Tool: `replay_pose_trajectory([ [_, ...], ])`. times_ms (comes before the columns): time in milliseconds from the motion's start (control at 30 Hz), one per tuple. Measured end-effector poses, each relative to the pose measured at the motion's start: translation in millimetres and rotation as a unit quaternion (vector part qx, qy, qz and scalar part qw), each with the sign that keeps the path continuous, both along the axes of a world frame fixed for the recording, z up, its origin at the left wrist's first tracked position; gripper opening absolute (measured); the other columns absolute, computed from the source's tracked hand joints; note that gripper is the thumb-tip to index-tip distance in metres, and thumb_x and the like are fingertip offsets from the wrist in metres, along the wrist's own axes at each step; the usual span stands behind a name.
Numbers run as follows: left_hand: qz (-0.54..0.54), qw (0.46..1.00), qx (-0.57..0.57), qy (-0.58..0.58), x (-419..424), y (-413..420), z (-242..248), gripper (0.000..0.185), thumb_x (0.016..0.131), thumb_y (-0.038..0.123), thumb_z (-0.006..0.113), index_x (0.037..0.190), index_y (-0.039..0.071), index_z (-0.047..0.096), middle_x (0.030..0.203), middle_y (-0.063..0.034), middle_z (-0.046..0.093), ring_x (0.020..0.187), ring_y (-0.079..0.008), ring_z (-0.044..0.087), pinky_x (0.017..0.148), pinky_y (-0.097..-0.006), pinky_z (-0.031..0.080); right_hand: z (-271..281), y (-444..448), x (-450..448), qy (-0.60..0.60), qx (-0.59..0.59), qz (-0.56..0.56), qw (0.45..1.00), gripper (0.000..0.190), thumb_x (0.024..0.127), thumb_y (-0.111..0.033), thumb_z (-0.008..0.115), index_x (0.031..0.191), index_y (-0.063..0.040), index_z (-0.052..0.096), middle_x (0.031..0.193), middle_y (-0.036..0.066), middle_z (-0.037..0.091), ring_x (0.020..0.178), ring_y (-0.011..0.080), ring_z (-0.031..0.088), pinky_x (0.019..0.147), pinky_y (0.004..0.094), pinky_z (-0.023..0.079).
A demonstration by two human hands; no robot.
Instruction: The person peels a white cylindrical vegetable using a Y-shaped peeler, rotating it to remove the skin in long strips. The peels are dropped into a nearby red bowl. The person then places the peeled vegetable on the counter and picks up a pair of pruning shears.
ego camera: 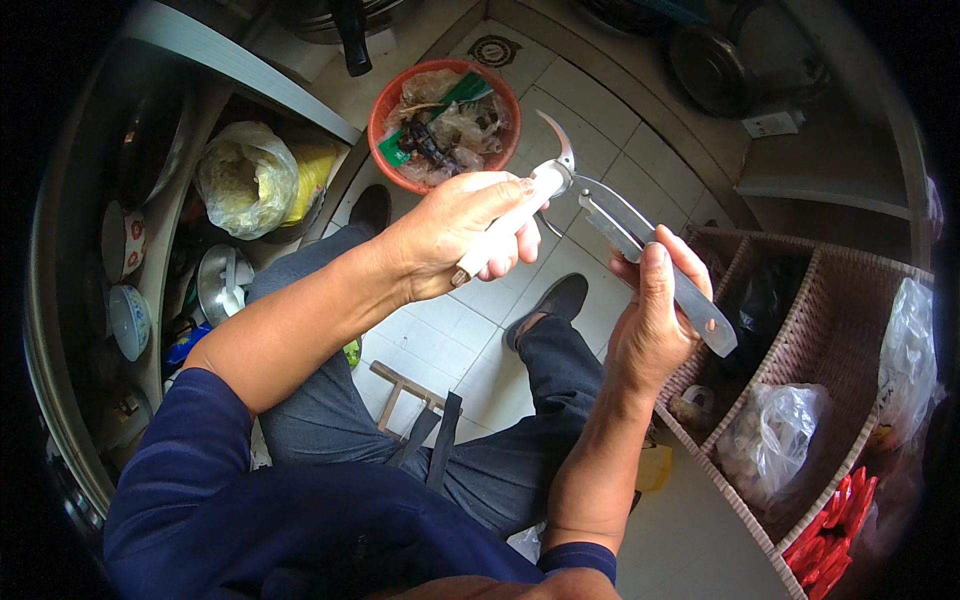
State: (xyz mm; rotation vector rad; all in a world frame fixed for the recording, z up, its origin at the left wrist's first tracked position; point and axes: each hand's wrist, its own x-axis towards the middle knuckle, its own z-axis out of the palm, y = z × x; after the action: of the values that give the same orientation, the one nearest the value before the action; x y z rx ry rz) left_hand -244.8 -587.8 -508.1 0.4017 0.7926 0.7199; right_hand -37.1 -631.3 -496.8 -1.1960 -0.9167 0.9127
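My left hand [480, 225] grips a pale-handled hand tool [551, 178] with a curved, pointed metal jaw at its far end. Glare washes out the handle, and its near end looks brown. Between thumb and fingers, my right hand [656, 300] pinches a flat metal peeler [701, 311]. The peeler has a long slot, a toothed edge and a hole in its handle end. Its tip points toward the other tool's head; whether the two touch, I cannot tell. Both tools are held above the tiled floor [480, 322].
Beyond my hands stands an orange plastic basin [380, 112] of crumpled bags and scraps. At right is a woven divided basket [817, 300] holding plastic bags. A cabinet at left contains bowls [129, 322] and an open plastic bag [247, 180]. A floor drain [493, 50] lies behind the basin.
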Motion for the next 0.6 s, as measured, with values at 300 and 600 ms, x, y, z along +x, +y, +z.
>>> replay_pose_trajectory([
  [300, -0.003, 1.000, 0.000, -0.001, -0.7, -0.1, 0.0, 0.033, 0.108, 0.027, 0.045, 0.117, -0.002, 0.057, 0.076, -0.0121, 0.065, 0.044, -0.0097, 0.055, 0.037, -0.0192, 0.042, -2.5, 2.3, -1.1, -0.006, 0.002, -0.012, 1.000, 0.021, 0.094, -0.001, 0.069, 0.113, 0.008, 0.066, 0.100, 0.017, 0.069, 0.078, 0.0221, 0.073, 0.070, 0.0295, 0.065],
  [600, -0.011, 1.000, 0.001, 0.000, 0.0, -1.3, 0.3, 0.032, 0.108, 0.027, 0.045, 0.118, -0.002, 0.057, 0.076, -0.0119, 0.065, 0.044, -0.0095, 0.055, 0.037, -0.0190, 0.042, -2.2, 3.0, -2.0, -0.002, 0.008, -0.002, 1.000, 0.021, 0.094, -0.002, 0.069, 0.114, 0.007, 0.066, 0.099, 0.017, 0.069, 0.079, 0.0230, 0.074, 0.070, 0.0304, 0.066],
])
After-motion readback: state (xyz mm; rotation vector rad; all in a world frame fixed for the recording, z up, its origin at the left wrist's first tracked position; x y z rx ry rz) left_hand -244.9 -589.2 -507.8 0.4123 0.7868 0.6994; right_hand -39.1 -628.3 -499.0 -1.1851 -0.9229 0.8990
